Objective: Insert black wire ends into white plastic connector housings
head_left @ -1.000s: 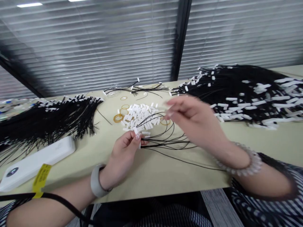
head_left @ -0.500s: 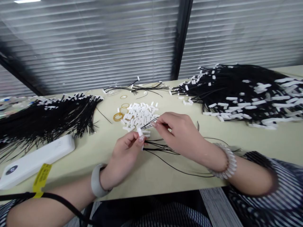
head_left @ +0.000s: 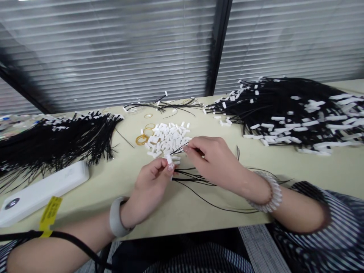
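Between thumb and fingers, my left hand (head_left: pixel 152 182) pinches a small white connector (head_left: pixel 169 159) with black wires below it. My right hand (head_left: pixel 212 157) has its fingertips closed on thin black wires (head_left: pixel 178 150) that run to the connector. Several more black wires (head_left: pixel 196 178) stretch rightward from my left fingertips, passing under my right hand. Just behind both hands lies a heap of small white connectors (head_left: pixel 170 136). Yellow rubber bands (head_left: pixel 141 140) rest at the heap's left side.
A large bundle of black wires with white ends (head_left: pixel 298 110) lies at right, another black bundle (head_left: pixel 62 140) at left. A white power bank (head_left: pixel 45 191) and a black cable with a yellow tag (head_left: pixel 50 214) are at front left. Loose wires (head_left: pixel 176 105) lie near the blinds.
Both hands keep nearly the same pose. My right hand has shifted very slightly, still on the wires.
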### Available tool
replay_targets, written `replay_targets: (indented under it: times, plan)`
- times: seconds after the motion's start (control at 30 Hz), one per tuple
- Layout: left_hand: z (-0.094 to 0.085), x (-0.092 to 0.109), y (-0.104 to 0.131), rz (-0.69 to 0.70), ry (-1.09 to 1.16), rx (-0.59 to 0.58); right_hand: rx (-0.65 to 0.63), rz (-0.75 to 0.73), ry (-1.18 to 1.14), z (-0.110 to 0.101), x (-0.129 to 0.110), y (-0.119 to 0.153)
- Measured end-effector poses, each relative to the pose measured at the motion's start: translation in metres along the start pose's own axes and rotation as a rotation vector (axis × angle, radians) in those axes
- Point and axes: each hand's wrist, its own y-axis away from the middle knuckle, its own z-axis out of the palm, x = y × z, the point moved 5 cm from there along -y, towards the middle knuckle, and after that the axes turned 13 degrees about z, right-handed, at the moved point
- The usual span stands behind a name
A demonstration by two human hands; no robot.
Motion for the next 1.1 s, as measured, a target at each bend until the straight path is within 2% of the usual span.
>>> replay_targets:
  times: [0.17,0.43,0.87,1.1]
  plan:
    - [0.001,-0.001,0.000,0.003,-0.012,-0.010,-0.091,0.013,0.039,0.002,0.002,-0.002]
    - [0.003,0.008,-0.001,0.037,-0.108,-0.067,-0.105,0.010,-0.043,0.005,-0.002,-0.001]
    - [0.009,0.004,0.000,0.031,-0.149,-0.162,-0.188,-0.037,0.025,0.019,-0.007,0.004]
    - [0.007,0.006,0.001,0.024,-0.143,-0.120,-0.182,-0.024,0.096,0.012,-0.004,0.000]
